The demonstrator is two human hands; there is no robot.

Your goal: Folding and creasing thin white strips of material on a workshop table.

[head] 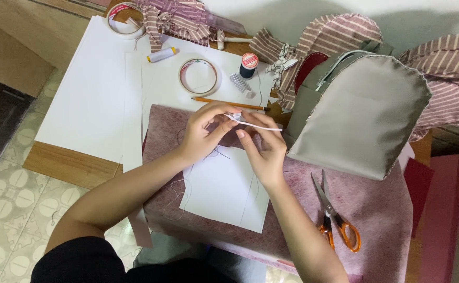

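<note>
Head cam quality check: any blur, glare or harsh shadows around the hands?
Head view: sharp overall, no motion blur on the left hand or right hand, which pinch a thin white strip; soft, even light, with a faint shadow on the wall behind the grey bag; white paper sheets bright but not blown out; no glare on the scissors.

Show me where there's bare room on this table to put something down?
The white sheets left of the tape ring lie bare, as does the mauve felt right of the scissors. It is crowded along the top by the striped fabric and grey bag.
</note>
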